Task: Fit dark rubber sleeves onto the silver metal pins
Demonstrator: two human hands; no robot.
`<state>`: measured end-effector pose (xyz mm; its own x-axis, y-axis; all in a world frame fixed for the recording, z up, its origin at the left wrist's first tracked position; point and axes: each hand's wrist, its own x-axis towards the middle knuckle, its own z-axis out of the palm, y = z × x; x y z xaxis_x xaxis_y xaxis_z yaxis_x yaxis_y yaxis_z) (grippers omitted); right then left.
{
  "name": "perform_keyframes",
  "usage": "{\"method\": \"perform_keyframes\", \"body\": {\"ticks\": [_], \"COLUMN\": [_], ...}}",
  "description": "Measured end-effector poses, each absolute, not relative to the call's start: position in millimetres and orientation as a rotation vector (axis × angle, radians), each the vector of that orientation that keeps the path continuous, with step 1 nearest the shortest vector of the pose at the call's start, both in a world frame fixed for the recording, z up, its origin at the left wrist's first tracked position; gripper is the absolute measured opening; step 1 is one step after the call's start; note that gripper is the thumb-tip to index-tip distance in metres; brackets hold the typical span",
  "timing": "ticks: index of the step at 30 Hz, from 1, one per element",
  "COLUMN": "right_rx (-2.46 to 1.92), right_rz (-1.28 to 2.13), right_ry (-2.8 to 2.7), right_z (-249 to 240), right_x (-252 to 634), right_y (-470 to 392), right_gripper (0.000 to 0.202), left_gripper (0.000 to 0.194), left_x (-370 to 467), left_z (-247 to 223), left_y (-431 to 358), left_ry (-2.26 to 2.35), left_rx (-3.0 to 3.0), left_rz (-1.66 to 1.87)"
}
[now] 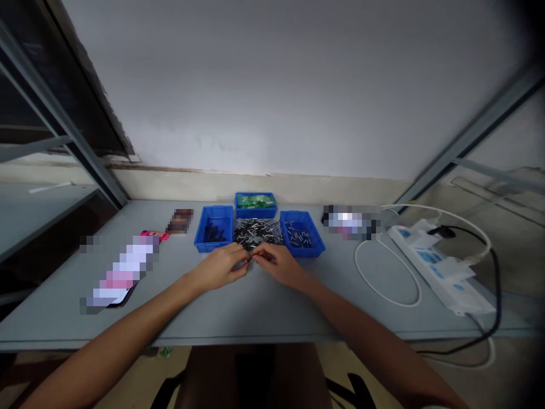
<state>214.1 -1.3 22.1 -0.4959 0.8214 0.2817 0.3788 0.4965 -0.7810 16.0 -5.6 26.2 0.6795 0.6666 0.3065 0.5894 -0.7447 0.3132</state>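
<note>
My left hand point(222, 266) and my right hand point(279, 264) meet at the near edge of a pile of small metal pins point(258, 228). Both are closed in a pinch, fingertips almost touching. Whatever lies between the fingertips is too small to make out. Left of the pile stands a blue bin point(204, 246) holding dark slender pieces point(214, 232). On the right, another blue bin point(314, 250) contains several silver pins point(299, 236). Behind the pile, a third blue bin point(255, 212) is filled with green pieces point(255, 201).
A blurred phone point(125, 278) lies on the left, beside a pink item point(154, 234) and a brown item point(180, 220). Another blurred device point(351, 221) sits right, near a looping white cable point(419, 284) and a white power strip point(443, 271). A wall point(272, 102) rises behind the table.
</note>
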Motion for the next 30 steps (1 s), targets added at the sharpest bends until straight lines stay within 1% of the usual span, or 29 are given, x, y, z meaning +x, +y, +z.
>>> {"method": "perform_keyframes", "body": {"ticks": [6, 11, 14, 17, 19, 21, 23, 26, 28, 30], "right_rx": [-1.029, -1.018, -0.999, -0.967, -0.991, -1.045, -1.079, -1.068, -1.056, -1.055], "right_rz": [0.785, 0.686, 0.489, 0.295, 0.205, 0.139, 0.091, -0.019, -0.114, -0.182], "right_ry": [-2.037, -2.131, -2.280, -2.425, -2.467, -2.481, -2.502, -2.572, -2.624, -2.662], "right_z": [22.6, 11.8, 2.6, -3.0, -3.8, -3.4, -3.1, -4.2, -5.6, -6.9], "right_x": [217.2, 217.3, 214.8, 211.2, 210.1, 210.7, 212.0, 212.3, 210.6, 208.1], "right_y": [1.7, 2.9, 1.1, -1.8, -2.7, -2.3, -1.0, 2.1, 4.6, 6.9], "right_gripper": [0.011, 0.017, 0.019, 0.017, 0.017, 0.018, 0.020, 0.023, 0.027, 0.029], "left_gripper": [0.016, 0.015, 0.017, 0.021, 0.024, 0.028, 0.031, 0.029, 0.026, 0.023], "left_x": [17.2, 8.2, -10.5, -31.0, -39.8, -43.1, -41.8, -36.6, -32.7, -28.1], "left_z": [28.0, 37.1, 45.9, 50.1, 49.4, 47.9, 47.9, 52.2, 55.8, 57.4], "left_y": [-5.5, -0.6, 12.0, 27.1, 33.8, 36.0, 34.2, 27.4, 22.3, 17.3], "left_ry": [1.090, 1.115, 1.345, 1.730, 1.852, 1.908, 1.918, 1.831, 1.686, 1.483], "left_rx": [2.561, 2.699, 2.753, 2.731, 2.707, 2.681, 2.656, 2.618, 2.624, 2.679], "left_rz": [0.932, 1.024, 1.010, 0.902, 0.806, 0.793, 0.866, 1.025, 1.097, 1.094]}}
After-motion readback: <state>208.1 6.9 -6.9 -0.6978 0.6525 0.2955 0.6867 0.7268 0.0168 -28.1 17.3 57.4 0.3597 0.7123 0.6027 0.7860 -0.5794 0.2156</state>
